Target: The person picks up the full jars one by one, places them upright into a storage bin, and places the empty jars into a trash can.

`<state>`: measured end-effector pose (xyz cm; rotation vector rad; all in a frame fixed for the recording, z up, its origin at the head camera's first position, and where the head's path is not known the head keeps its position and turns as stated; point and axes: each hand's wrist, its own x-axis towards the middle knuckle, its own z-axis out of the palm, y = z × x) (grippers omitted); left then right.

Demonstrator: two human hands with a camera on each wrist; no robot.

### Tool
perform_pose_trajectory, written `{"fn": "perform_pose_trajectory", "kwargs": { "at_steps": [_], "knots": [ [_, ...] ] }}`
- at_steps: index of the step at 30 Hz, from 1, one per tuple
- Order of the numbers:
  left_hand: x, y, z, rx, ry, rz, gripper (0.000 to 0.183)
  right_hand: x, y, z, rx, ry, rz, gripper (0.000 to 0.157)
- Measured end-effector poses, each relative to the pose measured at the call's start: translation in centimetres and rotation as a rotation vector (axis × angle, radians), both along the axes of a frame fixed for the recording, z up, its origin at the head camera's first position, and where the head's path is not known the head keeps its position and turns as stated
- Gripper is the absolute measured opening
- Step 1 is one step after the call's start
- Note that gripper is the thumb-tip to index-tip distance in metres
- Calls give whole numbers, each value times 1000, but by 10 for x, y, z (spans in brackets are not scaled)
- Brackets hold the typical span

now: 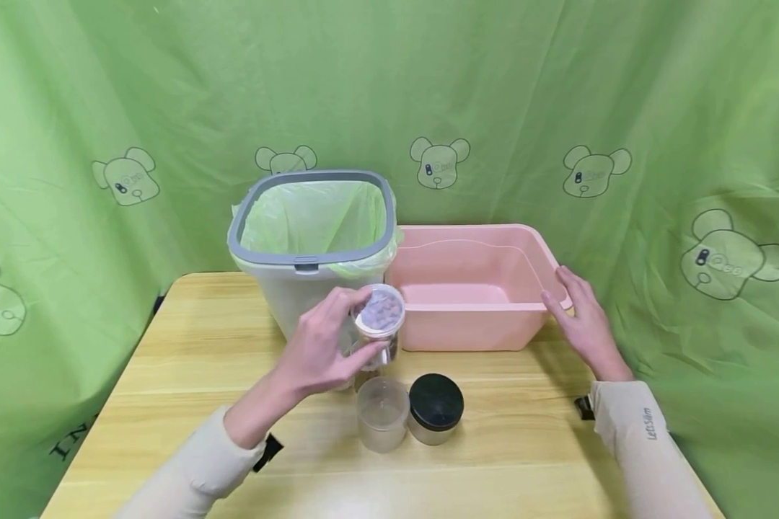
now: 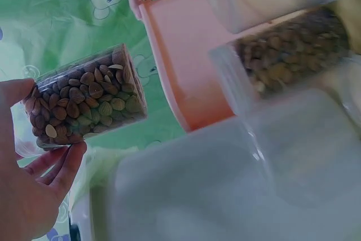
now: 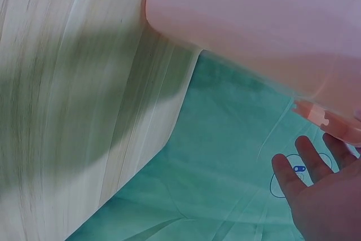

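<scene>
My left hand (image 1: 321, 346) grips a clear jar of almonds (image 2: 84, 100) between thumb and fingers, holding it above the table in front of the bin. Its lid (image 1: 381, 310) faces up in the head view. My right hand (image 1: 584, 321) rests on the right rim of a pink basin (image 1: 467, 328), fingers fairly straight; the right wrist view shows those fingers (image 3: 313, 159) beside the basin's rim. Below the held jar stand a clear container (image 1: 381, 422) and a jar with a black lid (image 1: 436, 404). Another clear jar, partly filled with almonds (image 2: 293, 49), shows in the left wrist view.
A pale bin (image 1: 273, 292) with a grey rim and a green liner bag (image 1: 298, 216) stands left of the basin. The wooden table (image 1: 506, 461) ends near my right arm. A green curtain (image 1: 506, 86) hangs behind and at both sides.
</scene>
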<state>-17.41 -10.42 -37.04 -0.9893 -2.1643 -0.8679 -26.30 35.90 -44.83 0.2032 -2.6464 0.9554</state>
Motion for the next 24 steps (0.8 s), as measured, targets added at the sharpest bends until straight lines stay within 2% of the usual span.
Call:
{"fn": "perform_pose_trajectory", "kwargs": {
  "at_steps": [4, 9, 14, 24],
  "knots": [
    [-15, 23, 5, 11, -29, -12, 69, -1, 1, -1, -4, 0, 1, 68],
    [-31, 52, 11, 1, -105, -22, 64, -2, 0, -1, -4, -8, 7, 68],
    [-52, 79, 15, -17, -127, -30, 59, -2, 1, -1, -9, -8, 9, 68],
    [-93, 123, 18, -43, -180, 44, 62, -1, 1, -1, -7, 3, 9, 69]
  ]
}}
